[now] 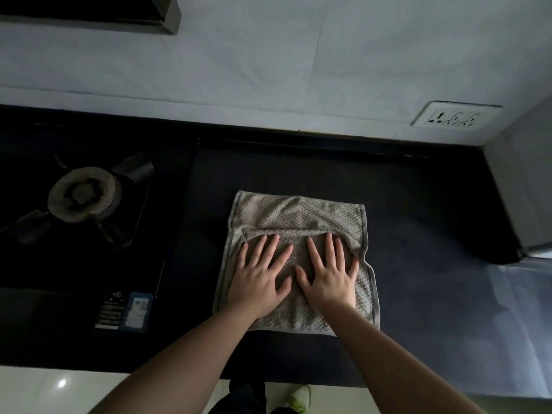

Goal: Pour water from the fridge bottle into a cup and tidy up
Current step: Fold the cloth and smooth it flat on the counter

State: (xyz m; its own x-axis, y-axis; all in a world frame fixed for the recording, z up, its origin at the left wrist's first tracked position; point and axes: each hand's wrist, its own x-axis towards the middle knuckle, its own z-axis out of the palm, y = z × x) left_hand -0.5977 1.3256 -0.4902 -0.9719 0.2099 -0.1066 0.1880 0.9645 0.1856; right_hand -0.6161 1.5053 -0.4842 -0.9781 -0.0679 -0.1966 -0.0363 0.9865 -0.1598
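Note:
A grey textured cloth [295,215] lies spread on the dark countertop [418,210], with a fold running across its middle. My left hand [258,276] presses flat on the cloth's left half, fingers straight and spread. Beside it, my right hand [330,274] lies flat on the right half in the same way. The two thumbs nearly meet in the middle. No bottle or cup is in view.
A gas stove burner [85,194] on a black glass hob sits to the left, with a sticker [128,310] at its front corner. A wall socket [455,116] is at the back right. A pale appliance side [525,186] stands at the right edge.

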